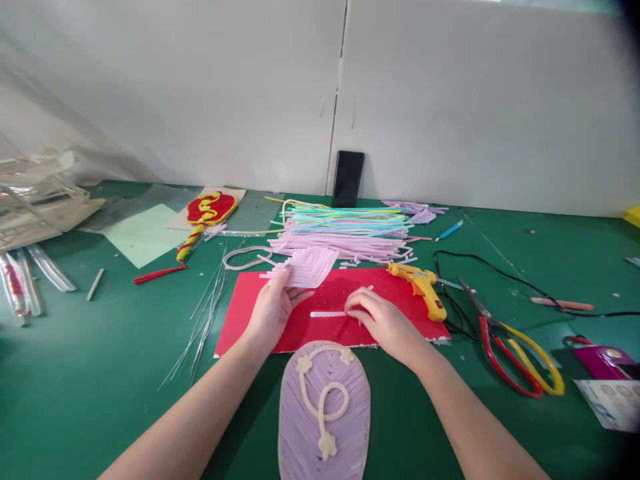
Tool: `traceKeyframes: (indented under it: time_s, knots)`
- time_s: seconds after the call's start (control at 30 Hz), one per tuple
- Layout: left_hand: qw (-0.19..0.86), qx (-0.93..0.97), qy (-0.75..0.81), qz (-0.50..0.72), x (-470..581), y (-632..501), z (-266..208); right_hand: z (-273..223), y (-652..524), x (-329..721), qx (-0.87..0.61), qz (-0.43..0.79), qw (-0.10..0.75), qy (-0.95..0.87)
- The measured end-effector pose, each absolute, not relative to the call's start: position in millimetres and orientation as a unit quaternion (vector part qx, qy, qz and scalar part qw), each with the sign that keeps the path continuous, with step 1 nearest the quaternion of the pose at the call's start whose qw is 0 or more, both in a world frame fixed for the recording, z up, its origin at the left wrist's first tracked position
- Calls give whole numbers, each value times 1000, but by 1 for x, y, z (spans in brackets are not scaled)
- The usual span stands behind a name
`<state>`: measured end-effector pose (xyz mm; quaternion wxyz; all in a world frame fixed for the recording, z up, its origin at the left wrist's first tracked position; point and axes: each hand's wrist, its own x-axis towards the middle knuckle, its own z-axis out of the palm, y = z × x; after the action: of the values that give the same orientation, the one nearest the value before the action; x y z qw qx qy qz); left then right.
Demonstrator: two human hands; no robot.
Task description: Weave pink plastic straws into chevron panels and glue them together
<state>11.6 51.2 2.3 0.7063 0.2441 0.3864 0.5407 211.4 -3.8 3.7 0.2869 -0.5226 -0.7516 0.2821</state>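
Observation:
My left hand [277, 303] grips the edge of a pale pink panel [313, 268] made of pipe cleaners laid in V-shaped rows. My right hand [377, 313] pinches one end of a short white-pink pipe cleaner [327, 314] just over a red board [250, 313]. A yellow glue gun [423, 290] lies on the board's right side. Below the board, nearest me, is a lilac oval piece [310, 413] with a cream edge, a curled cream stem and small flowers. Behind the panel lie bundled pink pipe cleaners [345, 243] and mint ones [345, 219].
A phone [349, 179] leans on the white wall. Red-and-yellow-handled scissors [520, 353], a black cord [505, 267] and a blue pen-like tool [450, 231] lie right. Left are thin wires [207, 317], a red-yellow tasselled fan shape [213, 209], green paper [147, 235] and plastic-wrapped bundles [30, 287].

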Motion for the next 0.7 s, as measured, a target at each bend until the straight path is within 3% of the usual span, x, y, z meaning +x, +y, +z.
traceKeyframes:
  time_s: [0.2, 0.53, 0.63, 0.7]
  knots:
    - [717, 250, 377, 531, 12, 50, -1, 6, -5, 209, -531, 346, 332, -699]
    - [714, 250, 382, 532, 12, 49, 0, 16, -1, 212, -420, 558, 536, -474]
    - [713, 253, 383, 531, 14, 49, -1, 15, 1, 213, -425, 544, 544, -477]
    - [713, 257, 382, 529, 15, 47, -1, 12, 1, 213, -474, 505, 506, -515]
